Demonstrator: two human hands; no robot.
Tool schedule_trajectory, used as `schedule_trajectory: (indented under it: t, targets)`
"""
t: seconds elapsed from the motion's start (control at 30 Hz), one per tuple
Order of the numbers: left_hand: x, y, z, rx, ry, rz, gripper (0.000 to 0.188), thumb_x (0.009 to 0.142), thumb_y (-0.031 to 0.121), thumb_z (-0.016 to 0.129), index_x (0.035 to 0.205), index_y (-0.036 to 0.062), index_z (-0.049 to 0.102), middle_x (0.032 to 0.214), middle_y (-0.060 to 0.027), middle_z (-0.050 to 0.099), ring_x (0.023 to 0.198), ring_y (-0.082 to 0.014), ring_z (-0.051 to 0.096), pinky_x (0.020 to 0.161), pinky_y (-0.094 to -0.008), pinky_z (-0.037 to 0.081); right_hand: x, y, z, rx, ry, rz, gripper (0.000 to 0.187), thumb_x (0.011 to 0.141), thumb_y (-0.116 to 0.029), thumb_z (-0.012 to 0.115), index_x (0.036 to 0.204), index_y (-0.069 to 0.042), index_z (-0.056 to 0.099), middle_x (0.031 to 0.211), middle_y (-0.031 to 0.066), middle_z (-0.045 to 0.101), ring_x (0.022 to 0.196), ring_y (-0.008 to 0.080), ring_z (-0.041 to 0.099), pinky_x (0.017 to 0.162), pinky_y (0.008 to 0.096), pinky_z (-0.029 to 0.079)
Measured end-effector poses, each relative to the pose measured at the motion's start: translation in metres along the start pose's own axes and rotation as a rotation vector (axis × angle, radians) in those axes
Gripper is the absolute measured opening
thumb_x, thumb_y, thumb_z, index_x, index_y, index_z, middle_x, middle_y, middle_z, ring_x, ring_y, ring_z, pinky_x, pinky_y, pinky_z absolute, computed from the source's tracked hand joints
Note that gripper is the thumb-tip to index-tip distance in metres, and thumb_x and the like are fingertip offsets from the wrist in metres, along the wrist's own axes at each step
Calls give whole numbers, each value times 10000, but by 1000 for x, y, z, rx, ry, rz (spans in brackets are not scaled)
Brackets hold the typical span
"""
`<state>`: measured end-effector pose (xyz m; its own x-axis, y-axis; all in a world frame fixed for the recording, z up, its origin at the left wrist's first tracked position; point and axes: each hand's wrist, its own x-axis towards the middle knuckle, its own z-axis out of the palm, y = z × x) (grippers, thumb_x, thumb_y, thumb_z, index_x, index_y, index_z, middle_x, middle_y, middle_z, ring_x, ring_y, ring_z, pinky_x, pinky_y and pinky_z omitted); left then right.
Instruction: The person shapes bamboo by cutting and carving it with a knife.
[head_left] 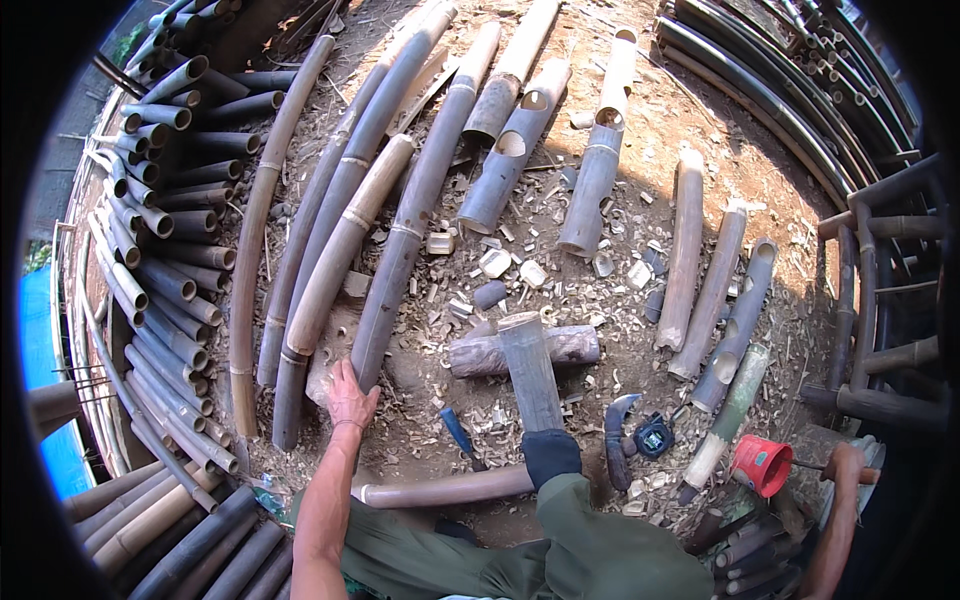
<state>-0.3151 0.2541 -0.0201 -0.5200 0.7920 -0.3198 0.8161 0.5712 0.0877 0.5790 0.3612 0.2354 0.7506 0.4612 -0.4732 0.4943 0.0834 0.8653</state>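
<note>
My left hand (350, 397) lies with fingers spread at the near end of a long grey bamboo pole (425, 205), touching it. At the far right, my right hand (848, 462) is closed around a wooden-handled tool (870, 475); a thin shaft runs from there toward a red cup-like container (762, 465). Whether shaft and container are joined, I cannot tell. Between my hands, a short bamboo tube (530, 370) extends from the dark cuff of my green trouser leg, across a short log (470, 355). A blue-handled tool (457, 432), a curved-blade knife (615, 440) and a tape measure (653, 437) lie nearby.
Several bamboo lengths with cut openings (592, 190) lie ahead on ground strewn with chips. A bamboo piece (450, 489) lies crosswise before me. Stacked poles (170, 250) line the left; more poles (760, 100) and a bamboo frame (860, 300) stand right.
</note>
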Motion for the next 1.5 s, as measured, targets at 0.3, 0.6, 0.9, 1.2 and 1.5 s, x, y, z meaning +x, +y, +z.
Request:
schedule_trajectory:
  t: [0.3,0.6,0.9,1.2,1.5]
  targets:
    - [5,23,3,102,152,-9,814,645,208,832,1294,-6,389,1258,-213,456,1079,-412,567,934,-487,486,-150,-112,-177,848,545,-539,512,889,-156,643,1339,11,463,1047,299,646,1006,472,622,896,510,485]
    - [17,23,-16,-1052,-440,-13,747,614,214,725,1290,-48,547,1140,-119,662,996,-194,633,940,-317,473,-106,-414,-199,1479,733,-652,689,922,-215,617,1472,41,290,1264,320,532,1183,440,533,1026,459,405]
    - [35,29,-38,-465,670,22,628,760,252,735,1290,43,472,1182,-177,505,1147,-352,485,1019,-468,390,-115,-461,-179,1399,1016,-801,795,874,-32,600,1539,-23,166,1412,327,356,1301,473,378,1105,513,304]
    - [5,-264,-18,-545,196,-986,626,758,255,696,1284,-18,494,1344,-236,479,1301,-412,426,1050,-505,401,-126,-456,-152,1179,960,-908,740,872,-11,540,1522,23,190,1434,344,329,1320,490,353,1127,504,293]
    - [7,-298,-19,-151,294,-984,868,723,191,699,1472,5,304,1480,-183,361,1394,-362,321,1165,-445,313,-149,-403,-144,1111,1020,-915,704,810,-38,542,1470,40,309,1384,317,387,1282,482,399,1106,485,325]
